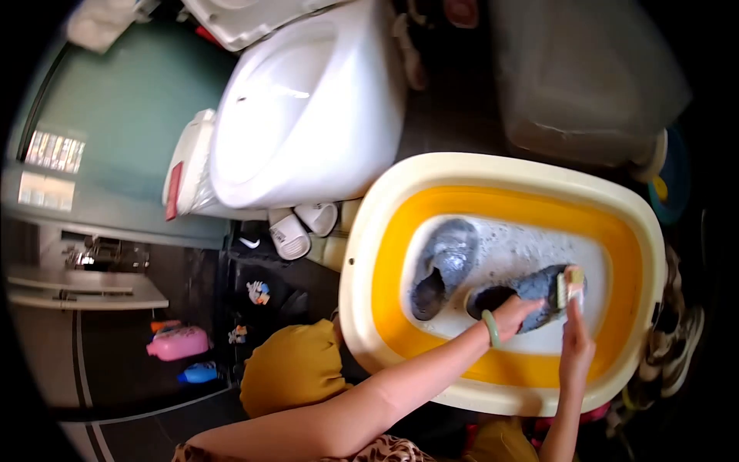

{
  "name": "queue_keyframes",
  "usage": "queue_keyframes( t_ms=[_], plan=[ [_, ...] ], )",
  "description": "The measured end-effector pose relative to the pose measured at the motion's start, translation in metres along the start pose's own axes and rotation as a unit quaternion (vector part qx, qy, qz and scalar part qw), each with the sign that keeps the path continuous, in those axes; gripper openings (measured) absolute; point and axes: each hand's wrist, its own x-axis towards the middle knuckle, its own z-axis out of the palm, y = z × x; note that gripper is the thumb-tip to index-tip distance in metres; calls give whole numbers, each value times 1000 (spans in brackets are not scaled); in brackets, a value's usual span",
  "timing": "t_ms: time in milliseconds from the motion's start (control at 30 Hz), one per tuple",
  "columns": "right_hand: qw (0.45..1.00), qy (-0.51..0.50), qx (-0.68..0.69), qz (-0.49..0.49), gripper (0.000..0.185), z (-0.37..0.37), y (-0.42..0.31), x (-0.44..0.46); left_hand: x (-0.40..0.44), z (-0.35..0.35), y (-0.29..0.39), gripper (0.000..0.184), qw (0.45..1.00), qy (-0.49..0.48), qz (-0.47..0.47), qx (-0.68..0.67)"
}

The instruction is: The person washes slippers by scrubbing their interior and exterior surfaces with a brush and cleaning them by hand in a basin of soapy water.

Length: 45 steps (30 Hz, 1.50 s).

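A grey shoe (531,291) lies in the soapy water of a yellow and cream basin (504,171). My left hand (514,317), below a pale green bangle, is closed on its side near the opening. A scrubbing brush (568,286) with pale bristles is gripped in my right hand (576,339) and rests against the toe end of that shoe. The second grey shoe (446,262), wet and darker at its opening, lies to the left in the same basin, apart from both hands. Suds and bubbles surround the shoes.
A white toilet (315,100) stands behind the basin at the upper left. White slippers (291,235) lie beside the basin, and more shoes (677,346) stand at its right. A pink bottle (178,343) and a blue bottle (200,373) are at the lower left.
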Motion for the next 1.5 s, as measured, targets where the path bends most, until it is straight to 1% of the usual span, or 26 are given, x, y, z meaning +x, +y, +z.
queue_keyframes(
  t_ms=[33,100,233,300,333,367,400,467,533,600,667,733,833,933,1000,1033,1067,1133,1167,1200,1267,1300,1333,1433,1467,1500],
  plan=[
    [998,-42,17,-36,48,5,-16,16,11,3,20,31,1000,1,1,6],
    [994,-90,49,-41,48,24,-15,-1,-9,-9,23,29,998,44,-21,49],
    [993,-7,118,0,49,16,4,10,-19,-4,21,27,996,49,-23,65],
    [984,-4,175,-1,48,36,7,0,-23,4,26,27,997,53,-33,53],
    [996,-33,14,-77,45,34,-14,-8,-22,4,32,27,995,69,-42,50],
    [995,-49,31,-77,44,33,-21,-7,-17,4,36,28,996,73,-53,-19],
    [994,-69,50,-72,44,33,-23,-9,-17,2,36,28,996,77,-50,-21],
    [990,-2,137,18,46,28,8,6,-21,-6,26,29,998,40,-33,26],
    [994,19,99,37,48,17,-5,7,-18,-9,17,29,998,7,-51,43],
    [991,-5,128,-32,48,34,1,0,-17,-6,15,31,999,33,4,18],
    [994,-47,36,-90,47,33,-23,-12,-12,-15,18,34,998,31,-38,-36],
    [995,-94,16,-1,44,23,-15,-5,-22,-20,23,34,998,20,-25,-45],
    [992,-2,109,64,41,8,-10,9,-28,-7,27,31,998,40,-46,-11],
    [990,43,59,-117,41,44,-3,-7,-28,5,39,33,998,41,-50,-16],
    [993,-67,42,-91,43,35,-28,-16,-23,-8,37,36,996,73,-50,-27],
    [992,-38,20,-116,42,37,-15,-13,-28,1,44,38,994,87,-41,46],
    [997,-35,19,-65,40,39,5,-5,-33,-3,44,37,998,32,-4,53],
    [996,49,71,22,40,24,15,18,-33,-7,41,37,991,49,-58,106],
    [997,36,73,-14,40,30,10,13,-35,-6,37,36,991,55,-64,107],
    [991,26,93,-92,40,43,5,6,-32,-6,37,36,991,52,-62,105],
    [991,-114,24,-61,44,39,-24,-14,-29,-9,37,34,988,89,-63,105],
    [989,-131,-1,-75,44,34,-24,-16,-32,-7,42,32,989,84,-67,106],
    [989,-132,0,-68,44,34,-14,-13,-35,-4,43,33,985,45,-23,163],
    [996,31,88,7,45,23,18,17,-34,-11,36,35,977,62,-45,198],
    [995,17,90,39,45,18,21,19,-33,-11,33,34,962,67,-31,263],
    [996,1,91,6,44,19,13,15,-32,-10,30,34,942,70,-16,327]
  ],
)
